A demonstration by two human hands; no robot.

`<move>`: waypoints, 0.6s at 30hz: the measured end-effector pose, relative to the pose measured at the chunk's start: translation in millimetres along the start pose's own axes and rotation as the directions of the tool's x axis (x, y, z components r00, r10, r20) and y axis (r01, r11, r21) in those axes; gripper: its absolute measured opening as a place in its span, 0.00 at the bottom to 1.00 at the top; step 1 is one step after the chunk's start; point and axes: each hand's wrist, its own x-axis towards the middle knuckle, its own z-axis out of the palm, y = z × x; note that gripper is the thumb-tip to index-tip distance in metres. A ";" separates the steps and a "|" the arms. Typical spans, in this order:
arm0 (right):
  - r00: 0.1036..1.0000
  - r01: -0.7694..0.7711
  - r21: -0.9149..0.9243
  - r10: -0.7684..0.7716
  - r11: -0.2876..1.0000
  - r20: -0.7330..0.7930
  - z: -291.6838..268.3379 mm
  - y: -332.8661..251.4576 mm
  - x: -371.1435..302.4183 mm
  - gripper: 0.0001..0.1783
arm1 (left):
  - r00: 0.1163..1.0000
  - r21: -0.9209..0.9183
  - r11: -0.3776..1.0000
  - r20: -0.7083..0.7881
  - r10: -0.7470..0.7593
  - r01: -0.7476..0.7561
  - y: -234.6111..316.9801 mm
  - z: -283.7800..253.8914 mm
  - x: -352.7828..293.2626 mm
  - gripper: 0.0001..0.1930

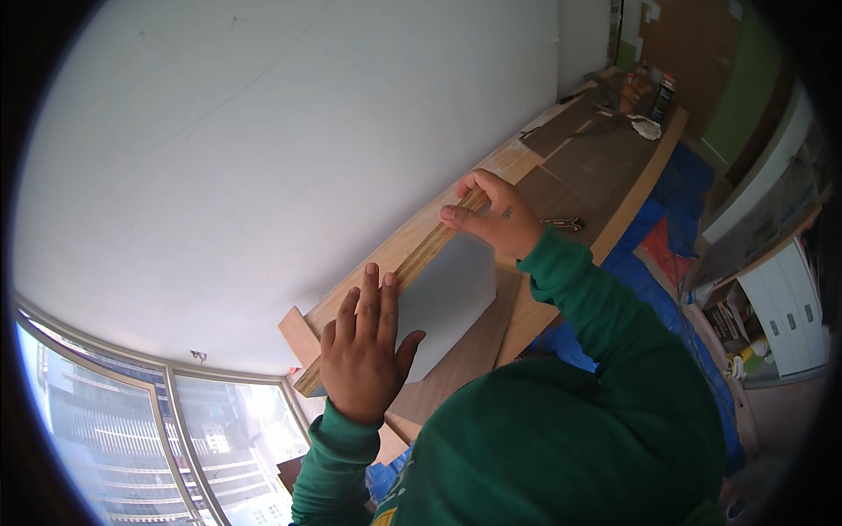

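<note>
A pale grey-faced plywood panel [452,294] is tilted up on the wooden bench, its raw layered edge [425,252] facing up. My right hand [502,215] grips the far end of that edge, thumb on one side and fingers curled over the other. Nearer to me, my left hand [364,351] lies flat against the panel with its fingers stretched out, their tips reaching the edge. A folding knife or small multi-tool [563,223] rests on the bench just beyond my right wrist. The panel's lower side is partly hidden by my left hand and sleeve.
The long bench [526,329] runs along a white wall [307,149]. Brown boards [605,149], a dark can [664,96] and a white crumpled cloth [646,128] lie toward its far end. Blue sheeting [636,280] covers the floor at right, beside a white cabinet [785,307]. Windows [228,438] stand at left.
</note>
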 end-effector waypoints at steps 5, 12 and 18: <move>0.994 0.110 0.014 -0.110 0.994 -0.002 -12.0 5.6 9.2 0.11 | 1.000 -0.024 1.000 -0.021 0.006 -0.007 0.5 -1.0 0.0 0.48; 0.736 0.553 -0.569 -0.677 0.609 -0.010 -13.4 -9.6 -15.7 0.08 | 0.999 -0.020 1.000 -0.039 0.005 -0.005 0.3 -2.5 -0.3 0.48; 0.654 0.638 -0.588 -0.753 0.497 0.073 -15.8 -10.3 -31.7 0.16 | 0.999 -0.034 0.999 -0.039 -0.005 0.004 1.6 -1.8 -0.8 0.48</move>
